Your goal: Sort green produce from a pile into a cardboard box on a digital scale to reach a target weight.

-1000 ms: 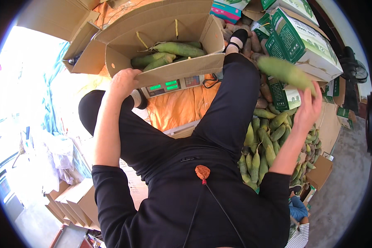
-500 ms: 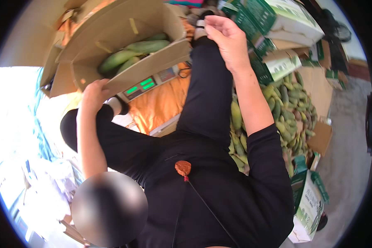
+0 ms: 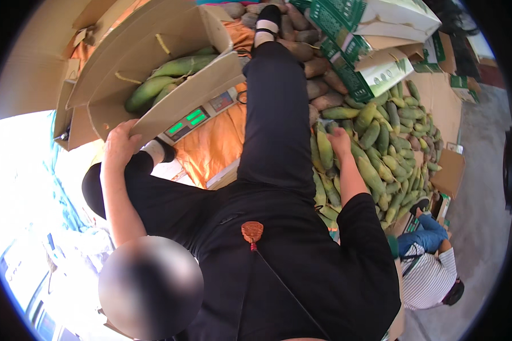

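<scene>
My left hand [image 3: 121, 143] grips the near left edge of an open cardboard box [image 3: 205, 79], its fingers bent at the rim. Several long green radishes [image 3: 179, 67] lie in that box. Under the box's near side is a weighing scale [image 3: 186, 124] with lit green displays. My right hand [image 3: 340, 143] is low over a large heap of green radishes [image 3: 372, 165] to the right of my leg, close to a pale green one. Its fingers look curled but are blurred and partly turned away, so whether it holds a radish does not show.
Reddish-brown root vegetables [image 3: 324, 82] are heaped beyond my knee. Green-and-white cartons [image 3: 381, 74] stand at the far right of the heap. Orange sheeting [image 3: 210, 156] lies under the scale. At the lower right is another person in a striped shirt [image 3: 429, 278].
My right hand has come down from above my far foot to the radish heap at the right. My left hand stays at the box edge. Another person now shows at the lower right.
</scene>
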